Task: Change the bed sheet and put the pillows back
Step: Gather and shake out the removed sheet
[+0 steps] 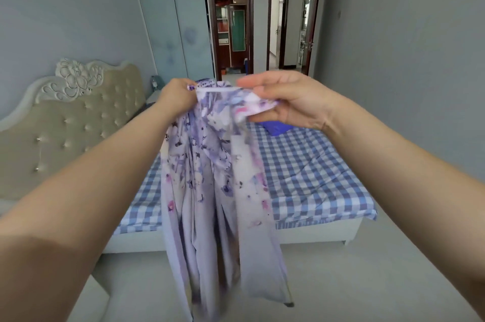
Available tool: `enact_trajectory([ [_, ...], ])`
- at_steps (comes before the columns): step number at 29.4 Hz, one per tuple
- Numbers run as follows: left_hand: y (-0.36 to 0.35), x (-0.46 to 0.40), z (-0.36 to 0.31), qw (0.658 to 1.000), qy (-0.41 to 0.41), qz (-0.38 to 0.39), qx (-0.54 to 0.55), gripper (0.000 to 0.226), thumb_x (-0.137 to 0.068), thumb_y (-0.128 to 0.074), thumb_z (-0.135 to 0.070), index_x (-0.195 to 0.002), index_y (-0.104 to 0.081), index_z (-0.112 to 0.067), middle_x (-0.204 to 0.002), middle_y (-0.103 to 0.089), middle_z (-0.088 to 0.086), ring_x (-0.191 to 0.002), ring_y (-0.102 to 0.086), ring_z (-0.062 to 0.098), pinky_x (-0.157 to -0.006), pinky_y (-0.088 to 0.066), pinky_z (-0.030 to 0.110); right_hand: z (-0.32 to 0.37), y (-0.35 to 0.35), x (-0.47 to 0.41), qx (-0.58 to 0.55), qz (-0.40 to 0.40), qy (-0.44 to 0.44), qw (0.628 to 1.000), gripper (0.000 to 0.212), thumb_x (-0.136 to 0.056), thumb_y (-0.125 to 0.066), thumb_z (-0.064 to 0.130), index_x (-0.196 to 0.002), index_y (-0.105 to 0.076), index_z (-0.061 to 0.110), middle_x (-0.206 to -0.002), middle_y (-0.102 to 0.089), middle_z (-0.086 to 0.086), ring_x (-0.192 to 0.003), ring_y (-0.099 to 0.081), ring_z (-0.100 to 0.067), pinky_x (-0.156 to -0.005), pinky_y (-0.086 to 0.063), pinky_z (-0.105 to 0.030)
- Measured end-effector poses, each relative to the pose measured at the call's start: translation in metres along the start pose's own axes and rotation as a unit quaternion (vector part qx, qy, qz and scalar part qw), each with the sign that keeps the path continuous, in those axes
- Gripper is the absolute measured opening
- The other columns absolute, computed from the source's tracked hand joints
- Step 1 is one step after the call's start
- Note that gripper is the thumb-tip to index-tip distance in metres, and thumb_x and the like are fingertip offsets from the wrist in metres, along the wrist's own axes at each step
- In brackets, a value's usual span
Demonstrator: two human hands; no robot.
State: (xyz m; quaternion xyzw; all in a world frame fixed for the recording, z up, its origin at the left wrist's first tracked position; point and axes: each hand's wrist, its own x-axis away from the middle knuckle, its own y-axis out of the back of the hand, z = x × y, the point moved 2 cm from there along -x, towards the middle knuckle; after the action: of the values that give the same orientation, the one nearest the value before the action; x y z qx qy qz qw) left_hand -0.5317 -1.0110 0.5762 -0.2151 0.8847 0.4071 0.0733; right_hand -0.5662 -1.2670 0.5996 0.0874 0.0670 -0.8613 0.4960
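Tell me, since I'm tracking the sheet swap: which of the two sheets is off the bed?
The purple floral sheet, gripped by left hand and right hand; the blue checked sheet lies on the mattress.

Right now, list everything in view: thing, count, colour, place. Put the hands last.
floral sheet: one, lilac with purple and pink flowers, held up in front of the bed, hanging bunched toward the floor.
checked sheet: one, blue and white, spread on the mattress.
blue item: one, bright blue, on the far part of the bed, mostly hidden; cannot tell what it is.
headboard: one, beige tufted with white carved trim, left.
wardrobe: one, pale blue, far wall.
doorways: two, dark brown frames, far wall, open.
floor: pale grey.
left hand: grips the floral sheet's top edge.
right hand: pinches the same edge.
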Motion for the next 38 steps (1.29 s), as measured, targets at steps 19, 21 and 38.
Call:
enact_trajectory([
  [19,-0.036,0.052,-0.057,0.936,-0.080,0.228,0.254,0.010,-0.081,-0.071,-0.009,-0.075,-0.070,-0.018,-0.067,-0.069,-0.007,-0.065,-0.061,0.006,-0.064,-0.050,0.017,0.008,-0.018,0.008,0.622,-0.159,0.109,0.759,0.017,-0.080,-0.072,0.036,-0.082,-0.073,0.019,-0.097,-0.051,0.011,-0.097,-0.050,-0.012,-0.086,-0.040,-0.030],
  [21,-0.036,0.058,-0.063,0.916,-0.105,0.282,0.266,0.008,-0.077,-0.075,-0.015,-0.073,-0.073,-0.022,-0.071,-0.071,-0.007,-0.068,-0.063,0.005,-0.068,-0.051,0.019,0.004,-0.007,0.010,0.515,-0.121,0.054,0.847,0.014,-0.080,-0.073,0.028,-0.081,-0.072,0.015,-0.142,-0.033,0.011,-0.134,-0.030,-0.005,-0.106,-0.026,-0.021],
  [38,-0.081,0.088,-0.060,0.895,0.107,-0.088,0.424,0.052,-0.096,-0.034,-0.055,-0.103,-0.058,-0.009,-0.086,-0.059,0.000,-0.077,-0.058,0.010,-0.067,-0.045,0.024,-0.063,-0.017,0.015,0.134,-0.290,-0.060,0.946,0.024,-0.080,-0.074,0.014,-0.091,-0.067,-0.006,-0.094,-0.069,-0.025,-0.083,-0.062,-0.025,-0.084,-0.050,-0.041],
])
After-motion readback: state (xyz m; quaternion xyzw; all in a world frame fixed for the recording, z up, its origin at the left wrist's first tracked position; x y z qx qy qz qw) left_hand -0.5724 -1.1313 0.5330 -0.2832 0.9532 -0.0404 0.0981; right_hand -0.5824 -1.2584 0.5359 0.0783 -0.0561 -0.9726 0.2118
